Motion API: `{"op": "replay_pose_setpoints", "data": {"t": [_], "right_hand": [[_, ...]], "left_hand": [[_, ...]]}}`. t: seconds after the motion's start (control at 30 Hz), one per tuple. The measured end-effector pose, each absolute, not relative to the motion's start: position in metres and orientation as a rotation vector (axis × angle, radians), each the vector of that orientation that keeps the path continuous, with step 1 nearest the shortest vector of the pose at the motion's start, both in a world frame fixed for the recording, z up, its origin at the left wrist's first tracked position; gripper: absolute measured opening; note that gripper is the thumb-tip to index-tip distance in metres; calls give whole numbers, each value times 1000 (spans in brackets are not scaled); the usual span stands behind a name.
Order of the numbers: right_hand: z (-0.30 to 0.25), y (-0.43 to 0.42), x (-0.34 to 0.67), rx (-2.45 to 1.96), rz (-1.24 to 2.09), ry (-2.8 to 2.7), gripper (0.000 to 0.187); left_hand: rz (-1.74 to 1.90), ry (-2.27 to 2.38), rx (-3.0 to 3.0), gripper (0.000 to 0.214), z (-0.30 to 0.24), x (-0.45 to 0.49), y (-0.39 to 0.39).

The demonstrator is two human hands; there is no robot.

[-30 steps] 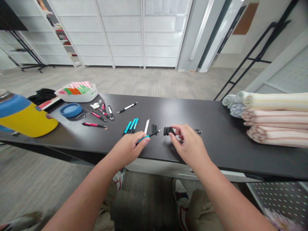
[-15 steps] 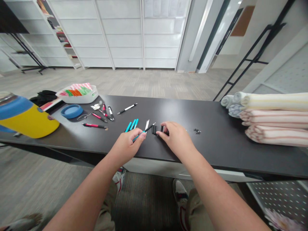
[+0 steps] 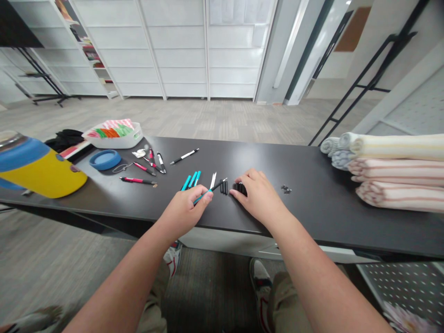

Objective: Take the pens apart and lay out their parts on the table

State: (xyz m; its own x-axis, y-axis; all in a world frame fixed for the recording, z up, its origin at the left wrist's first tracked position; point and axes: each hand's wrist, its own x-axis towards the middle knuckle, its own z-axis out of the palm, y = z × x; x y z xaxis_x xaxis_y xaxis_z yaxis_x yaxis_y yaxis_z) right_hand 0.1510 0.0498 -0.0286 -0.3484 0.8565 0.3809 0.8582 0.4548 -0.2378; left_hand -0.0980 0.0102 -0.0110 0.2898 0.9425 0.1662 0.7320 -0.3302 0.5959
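My left hand (image 3: 185, 210) pinches a half-built pen (image 3: 212, 188), teal at the back and black toward the tip, held low over the black table (image 3: 312, 212). My right hand (image 3: 256, 194) lies over a small row of short black pen parts (image 3: 239, 187), its fingertips on them; whether it holds one is hidden. Between the hands lie two more black parts (image 3: 224, 186) and thin white refills (image 3: 212, 179). Teal pen barrels (image 3: 190, 180) lie just left of those.
Pink and black pens (image 3: 142, 173) lie scattered at the left, with a blue ring-shaped lid (image 3: 103, 159), a white tray of coloured items (image 3: 113, 132) and a yellow-and-blue bottle (image 3: 38, 169). Tiny springs (image 3: 286, 188) lie right of my hand. Rolled striped towels (image 3: 391, 169) are stacked far right.
My right hand moved left from a pinch at the black parts and has settled flatter over them. My left hand tilted the pen's tip up and away.
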Motion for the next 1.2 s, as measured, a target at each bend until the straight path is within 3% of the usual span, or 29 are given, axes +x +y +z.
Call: {"op": "replay_pose_setpoints", "data": {"t": [0.53,0.73,1.2], "right_hand": [[-20,32,152,-1267,35,-2193,29],[-11,6,155,-1147,281,-2216,27],[-20,-8,179,-1095,567,-2356,26]], "left_hand": [[660,1449,2269,34,-14,-97,9],[611,1250,2713,20,-23,-97,5],[764,1102,3223,17,-23,-66,-7]]}}
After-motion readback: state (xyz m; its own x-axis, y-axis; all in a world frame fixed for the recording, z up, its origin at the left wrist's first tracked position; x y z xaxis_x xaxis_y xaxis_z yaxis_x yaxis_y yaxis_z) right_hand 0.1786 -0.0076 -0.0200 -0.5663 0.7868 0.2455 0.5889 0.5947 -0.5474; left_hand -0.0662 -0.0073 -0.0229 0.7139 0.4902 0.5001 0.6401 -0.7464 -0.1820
